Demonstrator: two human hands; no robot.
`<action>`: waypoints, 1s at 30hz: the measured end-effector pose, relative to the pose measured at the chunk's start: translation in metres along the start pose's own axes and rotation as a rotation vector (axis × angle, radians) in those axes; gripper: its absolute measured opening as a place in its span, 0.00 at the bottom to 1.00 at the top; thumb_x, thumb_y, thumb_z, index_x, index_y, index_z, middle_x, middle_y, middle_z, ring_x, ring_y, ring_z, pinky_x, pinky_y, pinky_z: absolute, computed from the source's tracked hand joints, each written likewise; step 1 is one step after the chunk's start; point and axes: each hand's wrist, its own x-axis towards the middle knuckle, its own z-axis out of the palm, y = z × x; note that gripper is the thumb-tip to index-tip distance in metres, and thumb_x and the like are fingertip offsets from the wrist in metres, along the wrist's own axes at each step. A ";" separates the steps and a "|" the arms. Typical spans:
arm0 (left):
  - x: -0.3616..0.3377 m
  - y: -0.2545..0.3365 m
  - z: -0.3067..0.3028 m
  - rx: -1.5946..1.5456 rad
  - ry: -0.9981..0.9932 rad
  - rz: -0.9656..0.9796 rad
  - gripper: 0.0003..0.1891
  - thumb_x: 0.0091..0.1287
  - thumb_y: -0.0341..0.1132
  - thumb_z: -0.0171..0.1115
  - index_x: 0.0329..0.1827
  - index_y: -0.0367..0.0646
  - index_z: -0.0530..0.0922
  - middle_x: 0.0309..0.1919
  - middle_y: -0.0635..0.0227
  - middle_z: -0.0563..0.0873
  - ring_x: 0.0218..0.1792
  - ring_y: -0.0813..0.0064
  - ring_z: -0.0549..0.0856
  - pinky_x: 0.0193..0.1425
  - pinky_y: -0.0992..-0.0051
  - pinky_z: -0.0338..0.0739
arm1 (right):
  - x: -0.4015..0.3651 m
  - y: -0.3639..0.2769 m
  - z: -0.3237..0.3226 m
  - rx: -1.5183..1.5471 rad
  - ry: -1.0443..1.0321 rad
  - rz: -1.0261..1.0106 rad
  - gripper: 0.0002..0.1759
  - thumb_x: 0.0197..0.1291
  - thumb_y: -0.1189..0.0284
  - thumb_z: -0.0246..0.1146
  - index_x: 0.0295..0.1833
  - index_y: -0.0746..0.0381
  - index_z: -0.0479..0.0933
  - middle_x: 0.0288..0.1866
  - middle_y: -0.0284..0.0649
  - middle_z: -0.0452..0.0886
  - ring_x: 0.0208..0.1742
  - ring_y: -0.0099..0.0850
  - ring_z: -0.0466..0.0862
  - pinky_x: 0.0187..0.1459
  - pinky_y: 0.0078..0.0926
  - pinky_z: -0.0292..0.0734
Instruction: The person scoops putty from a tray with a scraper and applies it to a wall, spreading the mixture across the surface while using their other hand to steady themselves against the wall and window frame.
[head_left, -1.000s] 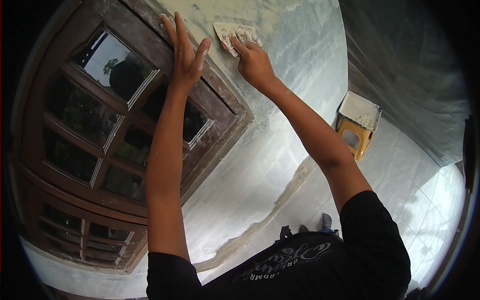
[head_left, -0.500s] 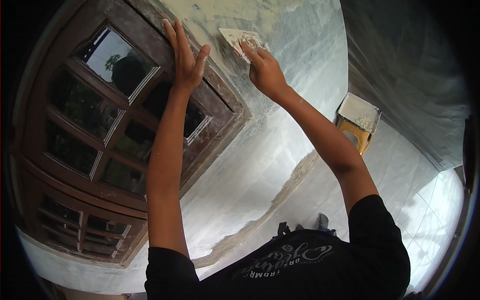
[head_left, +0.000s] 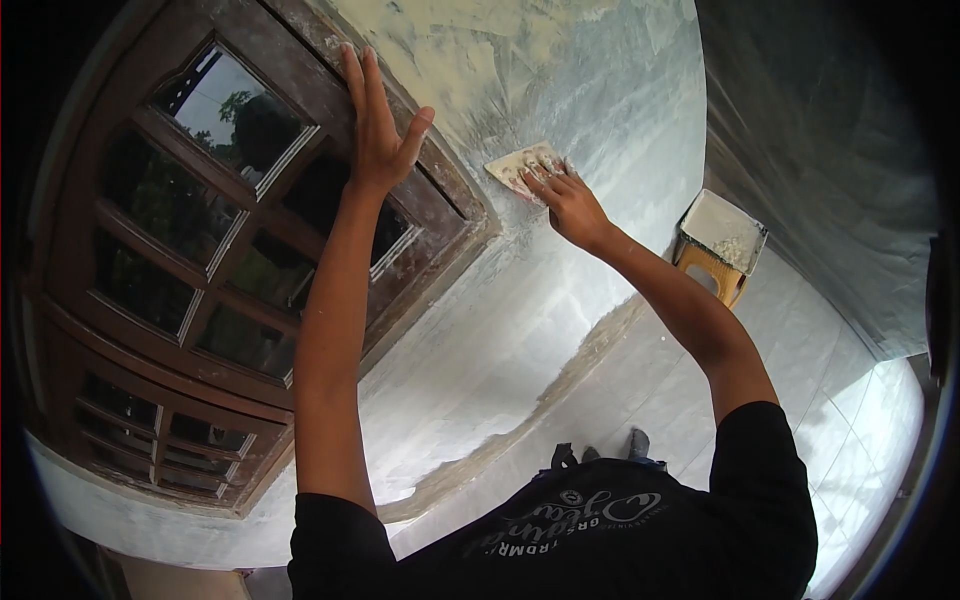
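My left hand [head_left: 383,135] lies with its fingers spread on the brown wooden window frame [head_left: 445,180], holding nothing. To the right of the frame, my right hand [head_left: 570,203] grips a pale, flat scraper [head_left: 522,168] smeared with filler. The scraper rests against the wall [head_left: 590,110], just beyond the frame's corner. Cream-coloured filler [head_left: 440,60] covers the wall above the scraper in rough streaks, and the area around it is grey and white. The underside of the scraper is hidden.
A tray of pale filler [head_left: 722,230] stands on a yellow stool [head_left: 712,272] at the right. Dark sheeting [head_left: 820,180] hangs beyond it. Grey floor tiles [head_left: 790,340] lie below, with my feet [head_left: 638,442] near the wall's base.
My right hand and the scraper have moved down and to the right along the wall, towards the frame's corner. My left hand has stayed on the frame with barely any shift.
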 end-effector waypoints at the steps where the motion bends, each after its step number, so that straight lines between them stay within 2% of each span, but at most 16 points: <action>1: -0.001 0.003 0.000 0.025 -0.009 0.006 0.48 0.71 0.56 0.56 0.80 0.36 0.40 0.79 0.45 0.35 0.79 0.47 0.45 0.78 0.51 0.50 | 0.000 0.006 -0.004 0.052 -0.030 0.040 0.39 0.51 0.85 0.59 0.72 0.58 0.67 0.58 0.51 0.78 0.60 0.50 0.76 0.71 0.51 0.62; 2: -0.001 0.004 0.001 0.052 -0.016 0.012 0.48 0.71 0.55 0.56 0.80 0.34 0.41 0.79 0.44 0.37 0.80 0.46 0.44 0.78 0.51 0.47 | 0.002 0.012 -0.007 0.103 -0.060 0.078 0.40 0.51 0.84 0.60 0.74 0.57 0.65 0.56 0.50 0.79 0.62 0.52 0.75 0.73 0.53 0.60; 3: -0.001 0.003 0.002 0.055 -0.011 0.011 0.48 0.71 0.55 0.56 0.80 0.34 0.41 0.79 0.44 0.37 0.80 0.46 0.44 0.78 0.51 0.47 | 0.019 0.011 -0.016 0.122 -0.012 0.081 0.40 0.50 0.84 0.60 0.73 0.57 0.66 0.49 0.48 0.80 0.57 0.50 0.77 0.70 0.51 0.64; 5: -0.003 -0.001 -0.001 0.175 -0.050 0.013 0.52 0.68 0.59 0.57 0.80 0.33 0.41 0.79 0.40 0.40 0.79 0.43 0.44 0.77 0.42 0.41 | 0.063 0.009 -0.027 0.139 0.066 0.073 0.39 0.50 0.84 0.60 0.72 0.57 0.67 0.47 0.48 0.79 0.56 0.49 0.78 0.68 0.49 0.66; 6: -0.004 -0.001 -0.003 0.181 -0.051 0.008 0.52 0.68 0.59 0.57 0.80 0.33 0.41 0.79 0.40 0.40 0.79 0.43 0.44 0.77 0.42 0.41 | 0.085 0.008 -0.029 0.155 0.145 0.070 0.39 0.50 0.84 0.59 0.72 0.57 0.67 0.46 0.47 0.79 0.54 0.48 0.78 0.65 0.47 0.69; 8: -0.002 -0.002 -0.006 0.306 -0.067 0.026 0.52 0.67 0.61 0.55 0.79 0.31 0.41 0.79 0.40 0.43 0.79 0.44 0.45 0.77 0.39 0.38 | 0.129 0.004 -0.035 0.150 0.156 0.074 0.38 0.50 0.84 0.59 0.71 0.57 0.68 0.49 0.47 0.79 0.55 0.48 0.78 0.63 0.46 0.69; 11: -0.001 -0.001 -0.013 0.371 -0.122 0.014 0.50 0.70 0.59 0.54 0.79 0.31 0.40 0.79 0.42 0.40 0.80 0.45 0.43 0.77 0.40 0.34 | 0.158 0.005 -0.019 0.118 0.212 0.033 0.37 0.51 0.83 0.59 0.70 0.56 0.69 0.56 0.48 0.78 0.58 0.48 0.77 0.62 0.44 0.70; 12: -0.002 -0.002 -0.014 0.377 -0.123 0.010 0.50 0.70 0.59 0.54 0.79 0.31 0.40 0.79 0.42 0.40 0.80 0.45 0.43 0.77 0.40 0.34 | 0.160 0.005 -0.012 0.091 0.252 -0.013 0.36 0.51 0.83 0.59 0.70 0.56 0.69 0.60 0.49 0.77 0.60 0.48 0.77 0.62 0.44 0.69; 13: -0.003 -0.004 -0.014 0.381 -0.139 0.015 0.50 0.70 0.59 0.54 0.79 0.31 0.40 0.79 0.43 0.40 0.80 0.45 0.43 0.77 0.41 0.34 | 0.153 0.005 -0.004 0.114 0.227 -0.011 0.36 0.52 0.83 0.59 0.70 0.56 0.69 0.66 0.50 0.74 0.64 0.49 0.75 0.67 0.46 0.66; 18: -0.005 -0.007 -0.012 0.436 -0.160 0.019 0.50 0.71 0.59 0.53 0.79 0.31 0.41 0.79 0.42 0.41 0.80 0.45 0.42 0.78 0.43 0.35 | 0.061 0.005 0.012 0.126 0.043 0.015 0.37 0.53 0.83 0.60 0.72 0.58 0.66 0.68 0.52 0.72 0.68 0.50 0.72 0.73 0.53 0.58; 20: -0.005 -0.009 -0.010 0.501 -0.151 0.026 0.51 0.68 0.63 0.54 0.78 0.27 0.46 0.79 0.41 0.44 0.80 0.47 0.41 0.79 0.46 0.36 | 0.022 0.005 0.009 0.100 -0.026 0.004 0.38 0.52 0.83 0.61 0.73 0.58 0.66 0.68 0.52 0.72 0.69 0.50 0.71 0.74 0.54 0.57; 22: -0.005 -0.010 -0.009 0.526 -0.156 0.029 0.51 0.69 0.63 0.52 0.77 0.27 0.47 0.79 0.41 0.44 0.80 0.46 0.41 0.79 0.46 0.36 | 0.011 0.011 0.003 0.072 -0.092 -0.004 0.39 0.51 0.84 0.61 0.73 0.58 0.66 0.68 0.52 0.72 0.70 0.50 0.70 0.74 0.55 0.56; 24: -0.005 -0.011 -0.007 0.549 -0.165 0.034 0.50 0.70 0.64 0.51 0.77 0.26 0.48 0.79 0.41 0.45 0.80 0.45 0.41 0.79 0.46 0.36 | 0.010 0.018 -0.001 0.131 -0.070 0.008 0.40 0.50 0.84 0.62 0.73 0.58 0.66 0.70 0.51 0.71 0.70 0.49 0.69 0.74 0.55 0.55; 30: -0.003 -0.010 -0.010 0.485 -0.134 -0.001 0.48 0.71 0.63 0.49 0.78 0.30 0.49 0.79 0.44 0.45 0.80 0.44 0.41 0.79 0.46 0.38 | 0.117 -0.003 -0.015 0.080 0.151 -0.126 0.36 0.54 0.82 0.60 0.71 0.58 0.67 0.67 0.49 0.73 0.68 0.49 0.71 0.72 0.54 0.59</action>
